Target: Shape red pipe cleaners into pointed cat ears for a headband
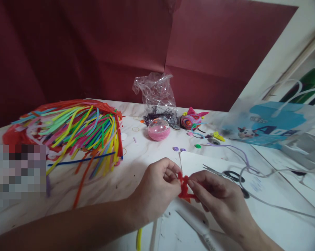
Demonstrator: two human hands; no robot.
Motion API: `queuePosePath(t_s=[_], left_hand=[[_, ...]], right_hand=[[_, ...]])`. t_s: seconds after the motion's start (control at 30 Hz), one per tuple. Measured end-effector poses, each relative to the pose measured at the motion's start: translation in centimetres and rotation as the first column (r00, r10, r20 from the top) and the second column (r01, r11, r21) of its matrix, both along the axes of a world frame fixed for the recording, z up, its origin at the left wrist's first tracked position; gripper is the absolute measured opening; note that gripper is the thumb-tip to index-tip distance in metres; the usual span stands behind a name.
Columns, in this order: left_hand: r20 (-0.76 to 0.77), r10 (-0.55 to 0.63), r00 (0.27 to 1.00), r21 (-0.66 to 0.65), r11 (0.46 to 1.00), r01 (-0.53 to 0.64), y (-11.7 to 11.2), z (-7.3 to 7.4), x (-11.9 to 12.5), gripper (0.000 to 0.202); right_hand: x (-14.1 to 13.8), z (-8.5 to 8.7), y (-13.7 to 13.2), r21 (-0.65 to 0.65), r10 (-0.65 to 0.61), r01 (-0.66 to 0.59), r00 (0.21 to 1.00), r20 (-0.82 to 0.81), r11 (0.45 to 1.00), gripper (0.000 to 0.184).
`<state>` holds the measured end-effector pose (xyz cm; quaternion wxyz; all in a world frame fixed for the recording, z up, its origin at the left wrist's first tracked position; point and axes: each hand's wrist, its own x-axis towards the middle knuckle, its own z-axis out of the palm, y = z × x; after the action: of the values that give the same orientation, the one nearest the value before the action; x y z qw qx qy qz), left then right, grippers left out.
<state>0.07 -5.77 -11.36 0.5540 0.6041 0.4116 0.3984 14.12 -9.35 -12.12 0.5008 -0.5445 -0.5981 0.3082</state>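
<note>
A small twisted red pipe cleaner (pixel 184 188) is held between both my hands just above the white marble-patterned table (pixel 136 164). My left hand (pixel 157 188) pinches its left side with curled fingers. My right hand (pixel 217 198) pinches its right side with thumb and forefinger. Under my right hand lies a white sheet (pixel 196 162) with small black-handled scissors (pixel 225 172) on it.
A big heap of coloured pipe cleaners (pixel 76 134) fills the left. Behind stand a clear plastic bag (pixel 157 96), a clear ball with pink filling (pixel 159 129) and a pink pipe-cleaner figure (pixel 192 120). A blue-printed plastic bag (pixel 272 125) lies right. A white pen (pixel 199 226) lies near my wrists.
</note>
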Motion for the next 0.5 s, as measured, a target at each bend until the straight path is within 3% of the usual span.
queuePosePath(t_s=[0.37,0.5], left_hand=[[0.050,-0.047,0.998,-0.043,0.998,0.049,-0.08,-0.01,0.05,0.012],[0.056,-0.100,0.993,-0.167,0.980,0.108,0.00,0.52,-0.01,0.010]], right_hand=[[-0.36,0.17,-0.12,-0.057,0.021,-0.024,0.998,-0.065,0.998,0.022],[0.06,-0.45,0.11,-0.039,0.030,-0.033,0.997,-0.071,0.999,0.025]])
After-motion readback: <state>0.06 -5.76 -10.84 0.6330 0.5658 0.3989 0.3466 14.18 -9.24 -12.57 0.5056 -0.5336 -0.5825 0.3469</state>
